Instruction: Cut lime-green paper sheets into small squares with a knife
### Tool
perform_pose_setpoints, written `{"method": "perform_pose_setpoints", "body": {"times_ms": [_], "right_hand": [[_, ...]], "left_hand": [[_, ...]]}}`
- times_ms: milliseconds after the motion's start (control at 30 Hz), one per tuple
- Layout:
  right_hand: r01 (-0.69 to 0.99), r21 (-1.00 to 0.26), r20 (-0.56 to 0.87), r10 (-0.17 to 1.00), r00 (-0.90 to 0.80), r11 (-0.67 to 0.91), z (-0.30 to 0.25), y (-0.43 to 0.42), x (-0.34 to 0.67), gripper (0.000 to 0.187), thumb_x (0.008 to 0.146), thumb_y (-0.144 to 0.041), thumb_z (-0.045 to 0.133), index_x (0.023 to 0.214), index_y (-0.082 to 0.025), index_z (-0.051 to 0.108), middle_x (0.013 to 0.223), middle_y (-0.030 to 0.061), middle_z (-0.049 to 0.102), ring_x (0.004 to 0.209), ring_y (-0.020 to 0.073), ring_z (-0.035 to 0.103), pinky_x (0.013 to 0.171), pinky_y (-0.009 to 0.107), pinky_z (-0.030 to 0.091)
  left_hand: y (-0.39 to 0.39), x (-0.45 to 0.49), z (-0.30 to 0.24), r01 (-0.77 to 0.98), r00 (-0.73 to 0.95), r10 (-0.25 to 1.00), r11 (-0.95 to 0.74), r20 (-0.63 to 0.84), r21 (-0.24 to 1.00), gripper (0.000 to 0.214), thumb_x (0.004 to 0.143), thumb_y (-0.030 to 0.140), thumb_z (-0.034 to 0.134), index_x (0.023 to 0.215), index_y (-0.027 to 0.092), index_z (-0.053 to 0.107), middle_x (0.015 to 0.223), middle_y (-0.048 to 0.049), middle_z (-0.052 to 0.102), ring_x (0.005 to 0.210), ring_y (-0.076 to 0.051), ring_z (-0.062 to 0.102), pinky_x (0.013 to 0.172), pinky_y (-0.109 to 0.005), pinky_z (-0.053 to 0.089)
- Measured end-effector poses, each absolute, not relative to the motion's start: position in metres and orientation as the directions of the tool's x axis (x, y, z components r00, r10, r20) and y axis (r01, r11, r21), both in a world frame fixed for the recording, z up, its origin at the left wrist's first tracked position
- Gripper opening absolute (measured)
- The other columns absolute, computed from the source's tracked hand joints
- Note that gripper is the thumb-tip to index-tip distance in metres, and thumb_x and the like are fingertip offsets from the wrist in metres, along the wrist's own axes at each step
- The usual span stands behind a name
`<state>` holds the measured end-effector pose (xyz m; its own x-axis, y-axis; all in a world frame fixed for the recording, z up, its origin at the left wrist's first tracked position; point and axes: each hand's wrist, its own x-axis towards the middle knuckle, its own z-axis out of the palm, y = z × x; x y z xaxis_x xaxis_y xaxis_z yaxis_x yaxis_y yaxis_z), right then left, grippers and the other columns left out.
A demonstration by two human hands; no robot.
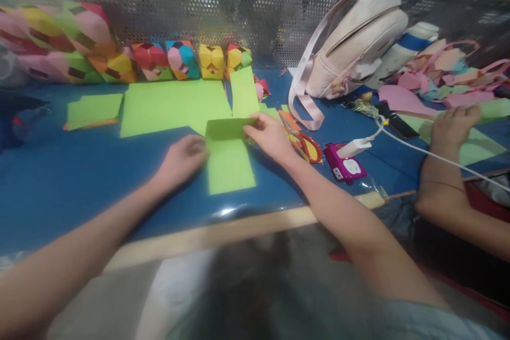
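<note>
A light green sheet of paper lies on the blue tabletop in front of me, its far part raised along a crease. My right hand pinches the right end of the raised flap between thumb and fingers. At the crease's left end, my left hand is closed, with curled, slightly blurred fingertips against the paper's edge. Just beyond lie a large green sheet and a narrower green strip. Red-handled scissors rest right of my right hand.
Folded multicoloured paper shapes line the back by a perforated metal screen. A small green stack lies left. Rightward are a pale backpack, a bottle, a purple box with a white cable, and another person's hand on green paper.
</note>
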<state>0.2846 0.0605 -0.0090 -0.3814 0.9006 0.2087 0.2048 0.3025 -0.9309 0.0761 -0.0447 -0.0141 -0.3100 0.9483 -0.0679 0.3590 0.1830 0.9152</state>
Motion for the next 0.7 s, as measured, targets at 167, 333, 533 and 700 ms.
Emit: {"method": "perform_pose_setpoints", "body": {"times_ms": [167, 333, 533, 700], "right_hand": [[0.306, -0.785, 0.299, 0.763, -0.574, 0.538, 0.002, 0.046, 0.287, 0.004, 0.081, -0.018, 0.056, 0.082, -0.019, 0.06, 0.082, 0.0011, 0.066, 0.075, 0.0143, 0.06, 0.071, 0.029, 0.047], [0.215, -0.512, 0.45, 0.473, -0.758, 0.832, -0.01, 0.038, 0.303, 0.02, 0.081, -0.009, 0.047, 0.085, -0.018, 0.064, 0.097, 0.007, 0.069, 0.095, 0.0187, 0.063, 0.086, 0.034, 0.049], [0.204, -0.535, 0.455, 0.483, -0.748, 0.82, -0.023, 0.031, 0.324, 0.021, 0.085, -0.013, 0.048, 0.086, -0.018, 0.068, 0.1, 0.0084, 0.072, 0.1, 0.0202, 0.066, 0.092, 0.038, 0.052], [0.176, -0.887, 0.257, 0.774, -0.579, 0.426, -0.005, 0.021, 0.315, 0.017, 0.085, -0.035, 0.061, 0.082, -0.019, 0.066, 0.072, 0.0015, 0.071, 0.068, 0.0157, 0.067, 0.07, 0.032, 0.057]], "left_hand": [[-0.043, 0.074, -0.015, 0.35, -0.285, 0.958, 0.14, -0.037, 0.926, 0.034, 0.066, 0.025, 0.073, 0.098, 0.016, 0.064, 0.076, -0.003, 0.072, 0.061, -0.017, 0.066, 0.066, -0.034, 0.057], [-0.043, 0.071, -0.017, 0.377, -0.26, 0.966, 0.114, -0.013, 0.919, 0.031, 0.068, 0.025, 0.071, 0.097, 0.016, 0.065, 0.079, -0.0045, 0.072, 0.063, -0.017, 0.065, 0.068, -0.035, 0.057], [-0.042, 0.071, -0.019, 0.449, -0.177, 0.983, 0.029, 0.057, 0.893, 0.038, 0.074, 0.034, 0.067, 0.108, 0.017, 0.065, 0.098, -0.0089, 0.073, 0.079, -0.021, 0.067, 0.078, -0.038, 0.056], [-0.048, 0.079, 0.004, 0.441, -0.117, 0.984, -0.067, 0.131, 0.895, 0.035, 0.076, 0.043, 0.067, 0.102, 0.019, 0.069, 0.106, -0.0074, 0.072, 0.093, -0.022, 0.065, 0.086, -0.037, 0.051]]}}
